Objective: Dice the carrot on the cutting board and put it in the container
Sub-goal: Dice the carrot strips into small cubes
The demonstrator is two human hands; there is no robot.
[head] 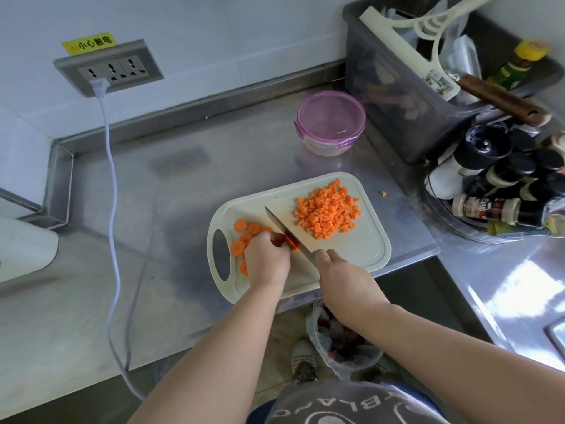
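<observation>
Several carrot rounds [241, 225] remain — left hand [266, 259] pinches a few, right hand [342, 273] grips the knife [280, 224] — keep cuts small, even.

The single head-worn camera looked forward and steeply down from above the person's chest, wide-angled, so straight edges bowed. The cutting board [360, 252] sat just right of centre, near, with both forearms reaching up from the lower edge. The steel counter [171, 185] filled the middle, the wall [214, 32] the upper left, and floor [284, 328] showed low centre.
</observation>
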